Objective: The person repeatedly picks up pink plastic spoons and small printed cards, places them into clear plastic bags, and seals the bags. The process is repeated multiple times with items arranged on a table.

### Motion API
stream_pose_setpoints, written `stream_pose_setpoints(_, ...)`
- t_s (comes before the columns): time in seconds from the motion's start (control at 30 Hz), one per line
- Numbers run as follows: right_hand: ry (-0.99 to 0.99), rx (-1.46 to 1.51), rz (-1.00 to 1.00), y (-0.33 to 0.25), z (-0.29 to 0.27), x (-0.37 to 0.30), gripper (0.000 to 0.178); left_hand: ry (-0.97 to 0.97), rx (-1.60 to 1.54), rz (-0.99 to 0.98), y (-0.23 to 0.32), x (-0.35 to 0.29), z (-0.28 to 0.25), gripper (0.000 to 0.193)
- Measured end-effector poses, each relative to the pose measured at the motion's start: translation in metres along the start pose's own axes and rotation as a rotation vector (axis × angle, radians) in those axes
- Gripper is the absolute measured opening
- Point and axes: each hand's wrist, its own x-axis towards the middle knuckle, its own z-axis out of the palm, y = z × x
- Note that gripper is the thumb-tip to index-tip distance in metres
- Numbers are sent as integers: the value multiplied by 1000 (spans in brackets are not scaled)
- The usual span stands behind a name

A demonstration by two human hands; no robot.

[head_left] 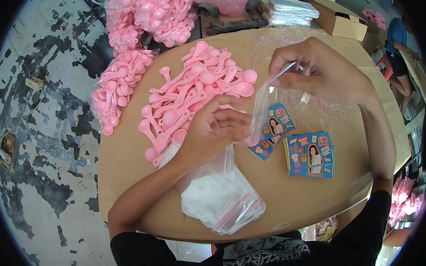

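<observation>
Between my hands stretches a clear plastic bag (260,109). My right hand (318,73) is closed on its upper edge, fingers pinched together. Lower down, my left hand (220,126) has its fingers curled against the bag's bottom part; a bit of pink shows there, too hidden to name. Behind the left hand spreads a heap of pink plastic scoops (196,80). Below the left wrist lies a stack of clear resealable bags (222,197). To the right are a neat stack of blue printed cards (311,155) and a looser group of similar cards (277,121), partly behind the bag.
Large clear sacks of pink scoops (149,16) stand beyond the brown table (171,217), one more sack (122,84) at its left edge. Bundled plastic packs (290,13) and a cardboard box (339,19) are at the back. Thin clear strips (337,110) litter the right side. Another person (398,48) is far right.
</observation>
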Motion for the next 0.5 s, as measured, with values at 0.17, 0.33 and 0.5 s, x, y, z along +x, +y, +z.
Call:
stream_pose_setpoints(0.17,-63,-152,-9,-15,6,0,17,-137,112,43,2,-3,-7,48)
stream_pose_setpoints(0.33,-297,-266,23,-7,3,-7,20,-127,-84,-7,3,4,-2,57)
stream_pose_setpoints(0.5,-345,-299,-67,-10,14,-7,21,-184,155,255,-6,-1,1,60)
